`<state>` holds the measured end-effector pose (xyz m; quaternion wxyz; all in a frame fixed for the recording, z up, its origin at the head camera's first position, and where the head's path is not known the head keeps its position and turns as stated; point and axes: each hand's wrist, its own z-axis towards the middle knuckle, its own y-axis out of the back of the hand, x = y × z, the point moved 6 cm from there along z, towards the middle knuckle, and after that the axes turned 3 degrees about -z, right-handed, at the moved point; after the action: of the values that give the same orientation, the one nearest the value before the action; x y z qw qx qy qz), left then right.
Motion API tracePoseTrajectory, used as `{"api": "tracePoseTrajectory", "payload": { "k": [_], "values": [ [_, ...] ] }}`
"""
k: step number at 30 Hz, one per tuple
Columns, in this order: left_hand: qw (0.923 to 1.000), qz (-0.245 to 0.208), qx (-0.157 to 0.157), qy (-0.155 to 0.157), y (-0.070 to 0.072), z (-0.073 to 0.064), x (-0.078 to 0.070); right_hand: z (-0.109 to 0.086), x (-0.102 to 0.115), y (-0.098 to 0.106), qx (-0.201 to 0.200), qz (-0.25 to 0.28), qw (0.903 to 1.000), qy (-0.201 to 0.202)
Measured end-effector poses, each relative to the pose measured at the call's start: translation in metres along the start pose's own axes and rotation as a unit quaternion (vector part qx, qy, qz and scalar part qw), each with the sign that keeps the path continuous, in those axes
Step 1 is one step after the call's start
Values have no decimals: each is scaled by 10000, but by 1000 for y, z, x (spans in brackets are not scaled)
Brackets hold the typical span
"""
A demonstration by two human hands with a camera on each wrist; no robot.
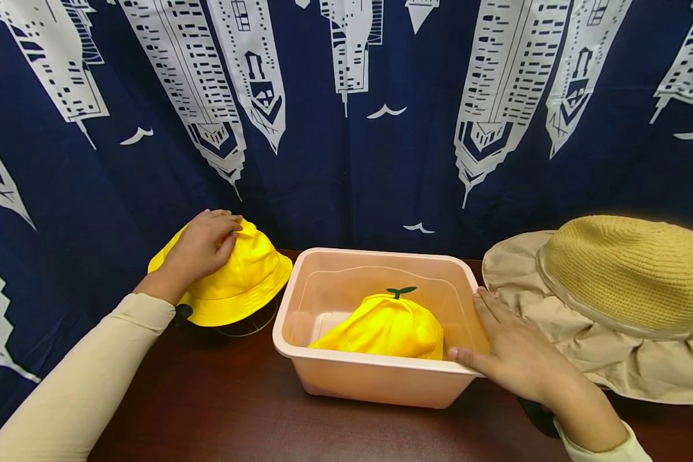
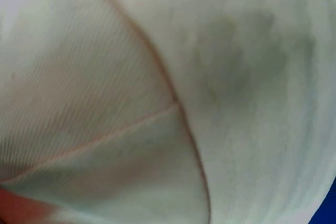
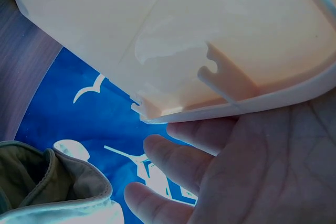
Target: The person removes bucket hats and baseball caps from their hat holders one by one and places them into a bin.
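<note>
My left hand [image 1: 205, 247] lies over the crown of a yellow bucket hat [image 1: 248, 256] left of the bin, fingers bent together with the thumb at its top. Pale, blurred hat fabric [image 2: 131, 98] with seams fills the left wrist view. My right hand [image 1: 522, 356] rests on the right rim of a pink plastic bin [image 1: 381, 382], its thumb at the front corner. In the right wrist view the fingers [image 3: 178, 163] stretch loosely outside the rim. Inside the bin sits a second yellow hat [image 1: 401, 327] with a green sprout on top.
A straw-crowned sun hat [image 1: 629, 276] with a wide beige cloth brim stands on the right, close to my right hand. Under the left hat a thin wire ring [image 1: 251, 330] shows. A navy cloth [image 1: 346, 186] with white buildings hangs behind the dark wooden table [image 1: 254, 410].
</note>
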<state>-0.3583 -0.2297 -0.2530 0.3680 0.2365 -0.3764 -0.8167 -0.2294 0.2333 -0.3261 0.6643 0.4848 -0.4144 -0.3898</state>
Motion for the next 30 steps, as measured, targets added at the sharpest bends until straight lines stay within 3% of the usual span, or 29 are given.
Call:
{"api": "tracePoseTrajectory", "payload": {
  "k": [6,15,22,30],
  "values": [
    [9991,140,-351,-188,0,0,-5,-1,-1,-1,-36,68,10000,13],
    [9979,608,-194,-119,1,-2,-6,-2,-1,-1,-70,119,9999,1],
    [9932,990,-225,-578,5,-2,-11,-1,-1,-2,-45,107,9999,-6],
    [9896,1046,-215,-964,11,-4,-12,0,-2,-2,-29,64,10000,-60]
  ]
}}
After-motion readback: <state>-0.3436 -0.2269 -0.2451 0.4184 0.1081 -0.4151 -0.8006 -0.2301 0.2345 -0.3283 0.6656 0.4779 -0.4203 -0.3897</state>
